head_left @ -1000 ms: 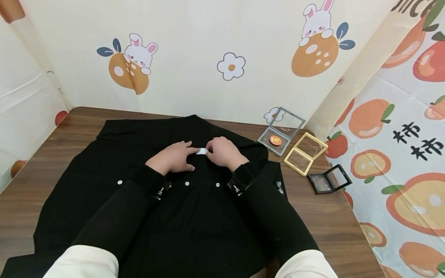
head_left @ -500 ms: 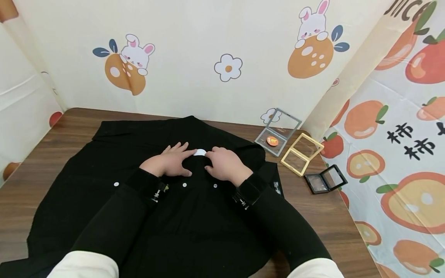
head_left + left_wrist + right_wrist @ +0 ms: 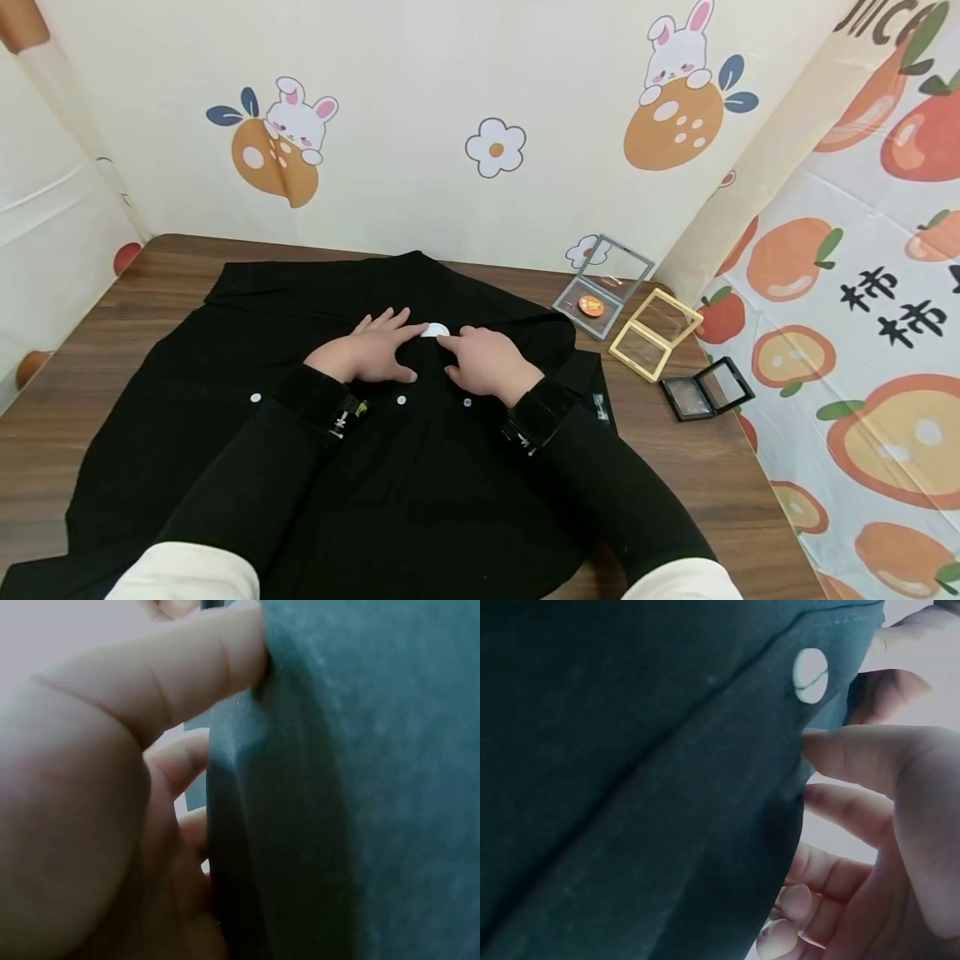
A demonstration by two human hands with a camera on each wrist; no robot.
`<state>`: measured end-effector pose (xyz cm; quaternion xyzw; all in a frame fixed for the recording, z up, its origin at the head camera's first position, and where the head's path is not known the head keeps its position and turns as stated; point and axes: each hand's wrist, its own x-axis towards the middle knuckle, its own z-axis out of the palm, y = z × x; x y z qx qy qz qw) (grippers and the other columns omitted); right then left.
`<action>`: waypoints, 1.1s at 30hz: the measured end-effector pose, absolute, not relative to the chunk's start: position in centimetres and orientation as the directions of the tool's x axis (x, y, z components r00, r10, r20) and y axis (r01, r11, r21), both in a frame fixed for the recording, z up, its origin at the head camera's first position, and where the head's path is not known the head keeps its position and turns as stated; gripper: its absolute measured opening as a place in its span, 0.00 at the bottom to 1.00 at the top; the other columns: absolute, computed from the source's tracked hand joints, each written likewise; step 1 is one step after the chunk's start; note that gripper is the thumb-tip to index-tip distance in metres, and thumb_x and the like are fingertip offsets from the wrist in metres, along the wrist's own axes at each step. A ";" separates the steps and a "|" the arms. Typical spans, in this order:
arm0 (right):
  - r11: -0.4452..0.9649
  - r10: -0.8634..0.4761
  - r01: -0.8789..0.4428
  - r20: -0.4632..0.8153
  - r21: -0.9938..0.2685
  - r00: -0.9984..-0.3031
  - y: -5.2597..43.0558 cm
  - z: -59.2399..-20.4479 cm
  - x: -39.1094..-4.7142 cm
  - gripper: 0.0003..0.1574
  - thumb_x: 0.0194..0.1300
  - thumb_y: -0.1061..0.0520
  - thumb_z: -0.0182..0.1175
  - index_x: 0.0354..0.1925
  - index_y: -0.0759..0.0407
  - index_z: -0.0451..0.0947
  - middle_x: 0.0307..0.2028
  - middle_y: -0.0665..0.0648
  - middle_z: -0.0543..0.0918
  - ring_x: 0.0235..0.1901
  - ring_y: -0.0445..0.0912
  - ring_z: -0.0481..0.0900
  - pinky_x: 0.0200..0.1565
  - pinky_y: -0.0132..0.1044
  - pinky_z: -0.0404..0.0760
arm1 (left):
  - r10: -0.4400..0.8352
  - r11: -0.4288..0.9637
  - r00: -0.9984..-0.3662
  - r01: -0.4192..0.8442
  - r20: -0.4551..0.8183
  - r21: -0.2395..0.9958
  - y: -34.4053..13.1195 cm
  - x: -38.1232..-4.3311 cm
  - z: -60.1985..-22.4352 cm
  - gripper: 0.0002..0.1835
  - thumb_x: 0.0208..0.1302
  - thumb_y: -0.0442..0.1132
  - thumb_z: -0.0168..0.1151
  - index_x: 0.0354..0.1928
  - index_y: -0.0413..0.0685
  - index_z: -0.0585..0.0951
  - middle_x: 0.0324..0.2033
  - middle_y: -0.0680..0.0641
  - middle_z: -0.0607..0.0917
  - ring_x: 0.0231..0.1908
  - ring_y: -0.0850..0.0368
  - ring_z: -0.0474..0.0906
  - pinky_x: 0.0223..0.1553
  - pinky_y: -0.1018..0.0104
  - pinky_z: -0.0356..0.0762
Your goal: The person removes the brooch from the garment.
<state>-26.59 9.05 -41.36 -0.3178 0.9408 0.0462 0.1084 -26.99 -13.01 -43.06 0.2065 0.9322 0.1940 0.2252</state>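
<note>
A black shirt (image 3: 420,483) with several white buttons is spread over the brown table. At its neckline, a small white patch (image 3: 435,331) shows between my two hands. On the patch's left, my left hand (image 3: 367,346) rests on the cloth with fingers spread, index finger at the patch and thumb apart below. On the other side, my right hand (image 3: 487,358) touches the patch's right edge with its index finger, its thumb on the cloth lower down. In the right wrist view, a white button (image 3: 811,676) lies near the right thumb, and the other fingers are bent.
At the table's back right stand three opened compact cases: a grey case (image 3: 600,287) with an orange disc, a yellow case (image 3: 652,333) and a black case (image 3: 705,389). Printed curtains surround the brown wooden table (image 3: 675,467) at the back and sides.
My right hand has loosened from a tight bunch at the white patch and now lies flatter, its thumb lower. The left hand's fingers have spread. More of the patch shows.
</note>
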 end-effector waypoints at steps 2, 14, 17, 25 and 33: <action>0.795 -0.586 -0.607 -0.237 0.020 -0.775 9.1 -41.4 -26.6 0.34 0.76 0.43 0.59 0.76 0.46 0.69 0.58 0.57 0.80 0.49 0.49 0.82 0.50 0.43 0.82 | 0.472 0.837 -0.816 0.296 -0.334 0.460 -13.0 -27.0 -43.0 0.46 0.70 0.51 0.67 0.83 0.55 0.54 0.81 0.38 0.43 0.79 0.36 0.32 0.75 0.36 0.30; 0.801 -0.579 -0.599 -0.257 -0.001 -0.774 8.8 -41.5 -26.8 0.34 0.77 0.44 0.59 0.76 0.46 0.69 0.63 0.58 0.79 0.56 0.51 0.81 0.56 0.45 0.81 | 0.469 0.831 -0.824 0.289 -0.319 0.475 -13.0 -26.8 -42.9 0.46 0.69 0.50 0.69 0.82 0.53 0.57 0.81 0.37 0.44 0.79 0.35 0.34 0.75 0.35 0.31; 0.801 -0.578 -0.599 -0.257 0.002 -0.774 8.8 -41.7 -26.8 0.34 0.77 0.44 0.58 0.76 0.46 0.68 0.62 0.58 0.79 0.54 0.51 0.82 0.55 0.45 0.81 | 0.466 0.835 -0.824 0.288 -0.322 0.469 -12.9 -26.8 -42.9 0.46 0.69 0.50 0.69 0.82 0.53 0.57 0.81 0.37 0.44 0.79 0.35 0.34 0.75 0.35 0.31; 0.802 -0.573 -0.597 -0.270 0.010 -0.774 8.6 -41.8 -26.8 0.34 0.78 0.45 0.57 0.77 0.45 0.66 0.60 0.58 0.80 0.54 0.50 0.81 0.54 0.44 0.81 | 0.464 0.840 -0.824 0.291 -0.326 0.459 -12.8 -26.7 -42.7 0.46 0.68 0.50 0.70 0.82 0.52 0.57 0.81 0.36 0.45 0.79 0.35 0.35 0.75 0.35 0.32; 0.794 -0.573 -0.603 -0.238 0.078 -0.784 8.3 -42.0 -26.6 0.31 0.80 0.47 0.53 0.77 0.44 0.67 0.57 0.56 0.82 0.51 0.48 0.82 0.45 0.41 0.84 | 0.454 0.846 -0.826 0.282 -0.335 0.452 -12.6 -26.7 -42.4 0.46 0.68 0.49 0.70 0.82 0.52 0.58 0.81 0.37 0.45 0.79 0.35 0.36 0.75 0.36 0.34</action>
